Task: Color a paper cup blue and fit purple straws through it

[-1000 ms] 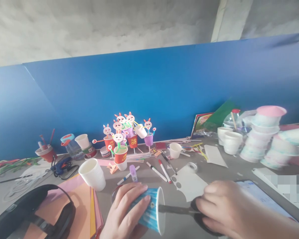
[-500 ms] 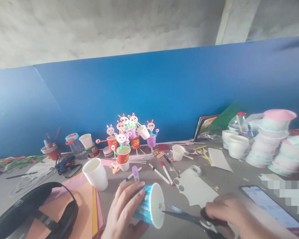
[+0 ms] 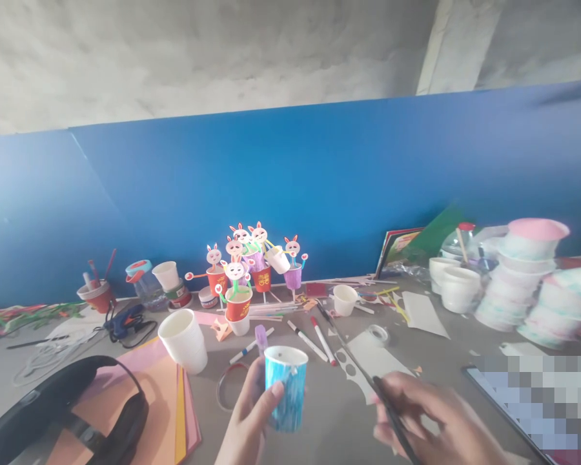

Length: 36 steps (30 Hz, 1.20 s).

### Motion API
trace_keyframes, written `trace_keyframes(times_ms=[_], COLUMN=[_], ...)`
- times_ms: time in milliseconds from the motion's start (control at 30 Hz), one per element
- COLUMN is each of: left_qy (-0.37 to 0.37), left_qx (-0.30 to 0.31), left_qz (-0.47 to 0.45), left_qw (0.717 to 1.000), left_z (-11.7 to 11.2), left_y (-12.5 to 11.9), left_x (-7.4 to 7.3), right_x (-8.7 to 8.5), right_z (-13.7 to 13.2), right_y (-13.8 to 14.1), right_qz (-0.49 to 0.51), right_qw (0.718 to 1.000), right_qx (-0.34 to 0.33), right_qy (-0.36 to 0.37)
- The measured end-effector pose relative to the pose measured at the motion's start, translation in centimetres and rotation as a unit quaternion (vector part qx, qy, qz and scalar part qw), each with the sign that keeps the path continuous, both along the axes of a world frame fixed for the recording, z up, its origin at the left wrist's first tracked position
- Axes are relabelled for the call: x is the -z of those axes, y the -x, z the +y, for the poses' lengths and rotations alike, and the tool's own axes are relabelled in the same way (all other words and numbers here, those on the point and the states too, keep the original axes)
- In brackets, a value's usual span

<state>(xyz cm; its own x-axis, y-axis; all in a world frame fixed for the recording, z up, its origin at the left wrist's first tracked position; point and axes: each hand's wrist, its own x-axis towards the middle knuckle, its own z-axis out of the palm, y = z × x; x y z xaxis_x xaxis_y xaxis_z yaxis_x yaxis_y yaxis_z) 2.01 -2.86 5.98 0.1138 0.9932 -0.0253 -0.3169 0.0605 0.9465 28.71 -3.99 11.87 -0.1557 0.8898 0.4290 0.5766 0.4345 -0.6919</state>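
The left hand [image 3: 249, 423] rises from the near edge, its grip clenched around a blue striped cup [image 3: 285, 387]. The cup stands upright with its open mouth up, lifted just above the grey tabletop [image 3: 329, 413], near the middle. Thumb and fingers wrap its lower left side. To its right, the right hand [image 3: 436, 423] has its grip closed on a pair of scissors [image 3: 368, 381]. Their dark blades slant up and left, pointing away from the cup and clear of it, over a white paper sheet [image 3: 385, 361] with round holes cut out. A white cup [image 3: 183, 339] stands to the left on a stack of coloured paper [image 3: 167, 400]. Farther back stand bunny-faced cup figures [image 3: 244, 274], with markers [image 3: 322, 336] and a tape roll [image 3: 378, 334] lying between.
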Motion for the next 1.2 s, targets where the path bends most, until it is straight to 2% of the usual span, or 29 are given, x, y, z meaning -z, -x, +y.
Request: trace_keyframes(times_ms=[100,233,400,533,767,933,1033,1133,1200], left_qy=[0.076,0.087,0.075,0.053,-0.023,-0.039,-0.067,-0.117,-0.124], left_qx=[0.018,0.052,0.068,0.081,0.047,0.037,0.037,0.011,-0.009], left_qz=[-0.089,-0.118,-0.126,-0.115,-0.035,-0.032,-0.033,-0.033,-0.034], left_qw=[0.993,0.988,0.987,0.989,0.998,0.998,0.997,0.993,0.992], left_z=[-0.1,-0.5,-1.0,-1.2,-1.2,-1.0,-0.9,-0.9,-1.0], left_y=[-1.3,-1.9,-1.9,-1.9,-2.0,-2.0,-2.3,-2.7,-2.9], left_x=[0.4,0.2,0.0,0.2,0.4,0.8,0.8,0.7,0.7], right_x=[0.4,0.2,-0.2,-0.2,1.7,2.1,1.9,1.7,1.5], right_z=[0.4,1.4,2.1,2.3,2.2,2.3,2.2,2.2,2.3], right_y=[2.2,4.7,6.0,6.3,6.2,6.4,7.0,7.5,7.7], right_qz=[0.08,0.144,0.145,0.142,0.088,0.147,0.145,0.142,0.156], right_qw=[0.994,0.978,0.97,0.973,0.994,0.986,0.987,0.989,0.986], right_qx=[-0.04,-0.093,-0.126,-0.127,-0.071,-0.064,-0.057,-0.03,-0.033], right_qy=[0.066,0.12,0.149,0.133,-0.007,0.035,0.047,0.032,0.055])
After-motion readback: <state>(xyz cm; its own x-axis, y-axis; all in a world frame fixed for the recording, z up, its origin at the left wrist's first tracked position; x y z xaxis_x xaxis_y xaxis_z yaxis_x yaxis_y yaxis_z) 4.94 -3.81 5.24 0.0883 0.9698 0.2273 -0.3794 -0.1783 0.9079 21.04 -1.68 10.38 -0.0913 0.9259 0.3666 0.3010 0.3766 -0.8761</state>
